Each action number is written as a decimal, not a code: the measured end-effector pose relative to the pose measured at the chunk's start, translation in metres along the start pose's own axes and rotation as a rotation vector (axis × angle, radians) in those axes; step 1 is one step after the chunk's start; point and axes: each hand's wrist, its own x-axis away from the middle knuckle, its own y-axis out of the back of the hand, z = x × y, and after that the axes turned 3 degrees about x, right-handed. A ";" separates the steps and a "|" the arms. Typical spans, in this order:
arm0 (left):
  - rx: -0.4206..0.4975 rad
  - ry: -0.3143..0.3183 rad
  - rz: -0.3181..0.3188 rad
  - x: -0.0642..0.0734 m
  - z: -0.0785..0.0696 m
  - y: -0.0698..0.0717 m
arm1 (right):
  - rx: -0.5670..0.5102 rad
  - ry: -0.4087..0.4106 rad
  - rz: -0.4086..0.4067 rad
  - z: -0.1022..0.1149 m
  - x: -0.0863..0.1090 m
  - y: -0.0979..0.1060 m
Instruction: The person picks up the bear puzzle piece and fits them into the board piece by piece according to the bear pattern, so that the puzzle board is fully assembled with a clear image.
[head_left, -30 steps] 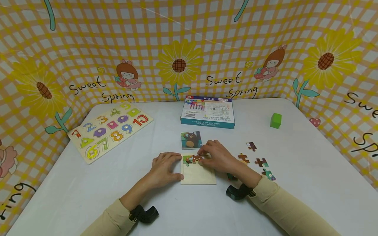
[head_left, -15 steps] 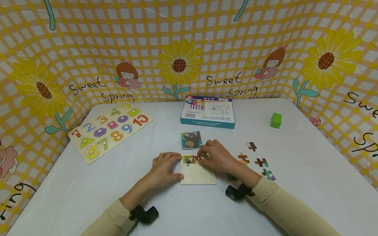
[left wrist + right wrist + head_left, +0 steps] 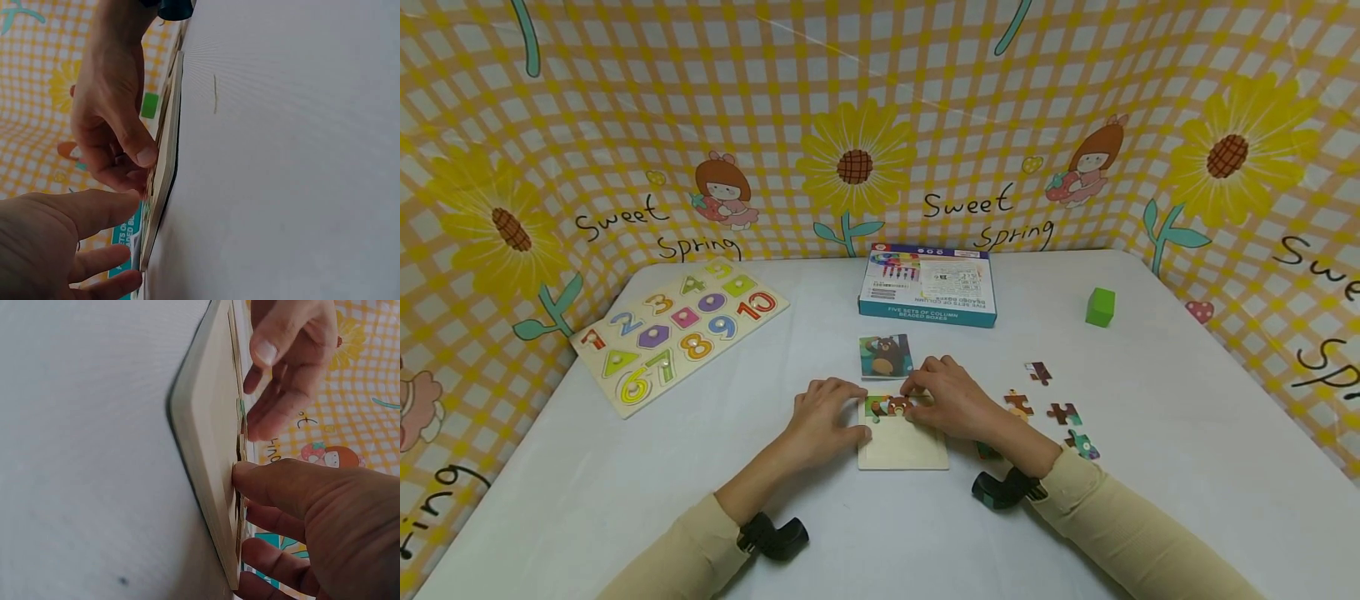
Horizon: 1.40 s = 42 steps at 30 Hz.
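Observation:
A square wooden puzzle board [image 3: 902, 447] lies flat before me, its lower part bare wood. Along its top row sit a green-and-brown puzzle piece [image 3: 874, 407] and a bear-face puzzle piece [image 3: 898, 405]. My right hand [image 3: 953, 402] pinches the bear-face piece between thumb and fingers; the hand covers the board's upper right corner. At the board's left edge is my left hand [image 3: 822, 423], thumb and fingers spread, the thumb over the rim near the green piece. In the left wrist view, the left thumb [image 3: 103, 209] is stretched out straight.
Several loose puzzle pieces [image 3: 1064, 412] lie to the right, partly behind the right forearm. Beyond the board are a bear picture card [image 3: 886, 357] and a flat box [image 3: 927, 287]. A number board [image 3: 681, 337] is at left, a green block [image 3: 1101, 307] at far right.
My left hand has slid up and slightly right along the board's left edge, its thumb now nearer the top-row pieces. The right hand has stayed almost still on the bear-face piece.

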 end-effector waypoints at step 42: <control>0.018 0.023 -0.084 -0.028 -0.015 -0.023 | 0.005 0.000 0.000 -0.001 0.000 -0.002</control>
